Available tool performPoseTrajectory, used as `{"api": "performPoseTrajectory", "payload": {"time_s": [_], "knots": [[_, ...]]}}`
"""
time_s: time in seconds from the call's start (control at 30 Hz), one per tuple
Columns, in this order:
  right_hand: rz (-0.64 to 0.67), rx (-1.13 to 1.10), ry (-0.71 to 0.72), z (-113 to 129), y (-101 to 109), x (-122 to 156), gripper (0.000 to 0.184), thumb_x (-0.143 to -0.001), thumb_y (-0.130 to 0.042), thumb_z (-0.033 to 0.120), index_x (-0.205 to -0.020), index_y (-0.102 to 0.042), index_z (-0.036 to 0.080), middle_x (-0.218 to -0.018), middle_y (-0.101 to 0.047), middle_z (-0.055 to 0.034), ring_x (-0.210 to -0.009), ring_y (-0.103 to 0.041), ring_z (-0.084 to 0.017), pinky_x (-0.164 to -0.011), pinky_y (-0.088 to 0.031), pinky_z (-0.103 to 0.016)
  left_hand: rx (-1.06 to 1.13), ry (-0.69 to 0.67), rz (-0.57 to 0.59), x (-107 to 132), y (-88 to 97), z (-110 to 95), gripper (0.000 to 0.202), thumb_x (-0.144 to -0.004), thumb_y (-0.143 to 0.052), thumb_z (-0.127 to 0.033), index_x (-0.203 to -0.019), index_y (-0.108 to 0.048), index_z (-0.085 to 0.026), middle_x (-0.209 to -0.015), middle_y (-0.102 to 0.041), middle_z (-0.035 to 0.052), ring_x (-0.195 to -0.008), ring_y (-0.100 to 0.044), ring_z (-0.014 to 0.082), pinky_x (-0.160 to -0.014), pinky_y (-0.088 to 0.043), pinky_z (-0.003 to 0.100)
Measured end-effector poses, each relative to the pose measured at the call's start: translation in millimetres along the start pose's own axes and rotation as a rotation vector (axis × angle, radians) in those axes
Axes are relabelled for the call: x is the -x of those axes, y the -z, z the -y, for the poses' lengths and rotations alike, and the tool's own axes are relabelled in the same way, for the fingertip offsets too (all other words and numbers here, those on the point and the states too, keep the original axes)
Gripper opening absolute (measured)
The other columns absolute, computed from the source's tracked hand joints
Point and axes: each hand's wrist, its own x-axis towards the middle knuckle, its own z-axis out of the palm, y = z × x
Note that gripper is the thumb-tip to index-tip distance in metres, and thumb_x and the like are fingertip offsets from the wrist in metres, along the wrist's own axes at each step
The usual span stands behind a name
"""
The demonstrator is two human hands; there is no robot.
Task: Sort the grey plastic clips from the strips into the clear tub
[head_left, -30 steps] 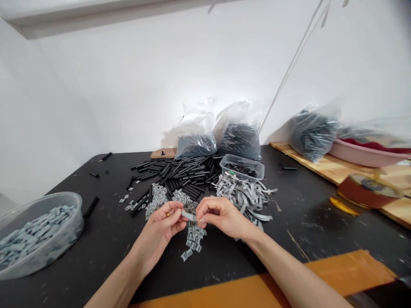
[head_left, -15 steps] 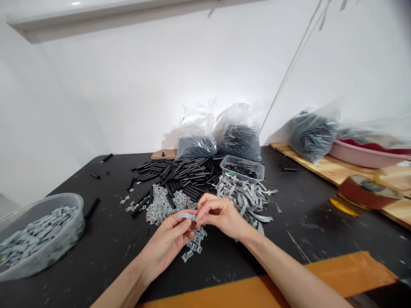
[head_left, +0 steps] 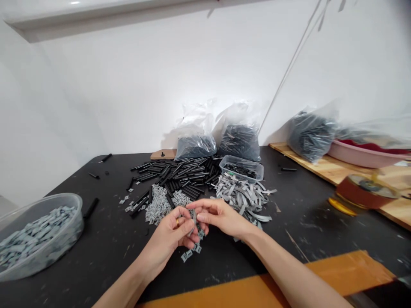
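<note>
My left hand (head_left: 173, 231) pinches a short grey strap (head_left: 193, 217) between thumb and fingers, holding it nearly upright above the table. My right hand (head_left: 223, 216) meets it from the other side, its thumb and fingertips closed at the strap's edge; a small buckle there is hard to make out. Just below the hands lie loose grey buckles (head_left: 186, 255). Behind my left hand is a heap of small grey buckles (head_left: 157, 207). A pile of cut grey straps (head_left: 245, 194) lies behind my right hand.
Black tubes (head_left: 183, 173) are heaped behind the buckles, beside a clear tub (head_left: 242, 168). Plastic bags (head_left: 240, 139) stand against the wall. A round container (head_left: 41, 235) of grey pieces is at left. Tape roll (head_left: 366, 190) and wooden board (head_left: 398, 175) are right; orange tape (head_left: 349, 271) lines the front.
The grey strap has turned from lying roughly level to nearly upright in my left hand. My right hand has shifted slightly down, its fingers more stretched out along the strap.
</note>
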Motion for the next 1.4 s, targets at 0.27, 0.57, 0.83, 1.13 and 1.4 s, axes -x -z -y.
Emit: {"api": "performPoseTrajectory", "payload": {"time_s": [0.27,0.57,0.83,1.13,1.4], "knots": [[-0.021,-0.043,-0.063,-5.2,7.5,-0.7,0.033,-0.071,-0.078,0.035,-0.095,-0.072,0.013,-0.072,-0.066,-0.0027,-0.059,-0.061,-0.01,-0.062,-0.052,-0.023,-0.003,0.004,-0.078,0.7,0.9,-7.1,0.022,-0.073,-0.078,-0.028,-0.09,-0.07,-0.015,-0.082,-0.071,0.0046,-0.076,-0.064,0.0132,-0.076,-0.051,0.024],[-0.043,0.036,-0.026,-9.3,4.4,-1.4,0.025,-0.072,-0.077,0.036,-0.084,-0.073,0.013,-0.078,-0.065,-0.0034,-0.061,-0.06,-0.01,-0.063,-0.05,-0.024,-0.131,-0.032,-0.209,1.8,-0.4,-11.7,0.022,-0.067,-0.081,-0.03,-0.082,-0.074,-0.015,-0.076,-0.073,0.0048,-0.071,-0.066,0.0163,-0.072,-0.053,0.028],[-0.136,0.021,-0.103,-9.1,2.6,-3.2,0.029,-0.066,-0.081,0.032,-0.079,-0.067,0.011,-0.064,-0.065,-0.0018,-0.059,-0.061,-0.011,-0.061,-0.047,-0.022,-0.217,-0.053,-0.239,1.7,0.7,-11.9,0.024,-0.069,-0.078,-0.03,-0.088,-0.076,-0.016,-0.081,-0.077,0.0074,-0.077,-0.07,0.0208,-0.079,-0.054,0.03],[-0.17,-0.074,-0.085,-12.9,-1.4,-6.2,0.037,-0.063,-0.083,0.03,-0.085,-0.058,0.014,-0.064,-0.062,0.0021,-0.059,-0.06,-0.01,-0.06,-0.048,-0.022,-0.42,-0.162,-0.219,0.9,1.1,-5.3,0.019,-0.076,-0.071,-0.03,-0.091,-0.076,-0.019,-0.088,-0.075,0.0063,-0.082,-0.07,0.0226,-0.076,-0.053,0.029],[-0.174,-0.073,-0.048,-17.7,-5.2,-6.5,0.034,-0.066,-0.081,0.025,-0.088,-0.058,0.015,-0.073,-0.061,0.0014,-0.061,-0.058,-0.008,-0.06,-0.047,-0.021,-0.417,-0.142,-0.236,-0.1,-1.1,-3.3,0.014,-0.075,-0.071,-0.028,-0.087,-0.07,-0.019,-0.077,-0.075,0.0044,-0.076,-0.07,0.0212,-0.072,-0.052,0.027]]}}
